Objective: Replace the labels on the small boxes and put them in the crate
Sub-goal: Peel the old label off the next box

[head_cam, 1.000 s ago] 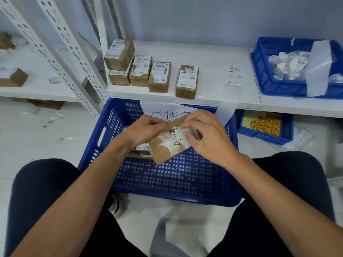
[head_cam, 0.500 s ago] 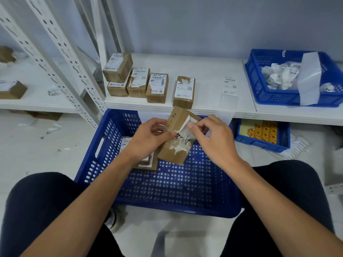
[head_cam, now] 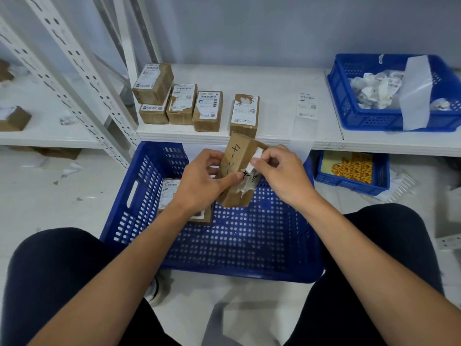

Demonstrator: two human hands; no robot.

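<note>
A small brown cardboard box with handwriting on its side is held on end above the large blue crate. My left hand grips the box from the left, thumb pressed on its face. My right hand pinches the white label, which is partly lifted off the box; torn white scraps remain lower down. A labelled box lies in the crate, partly hidden under my left wrist. Several labelled boxes stand on the white shelf.
A blue bin of crumpled old labels sits on the shelf at right, and a loose label sheet lies on the shelf. A smaller blue bin of yellow-red packets is on the floor. Slanted rack posts stand at left.
The box has been turned from lying nearly flat to standing on end and raised. My right hand has peeled the white label further up off its face.
</note>
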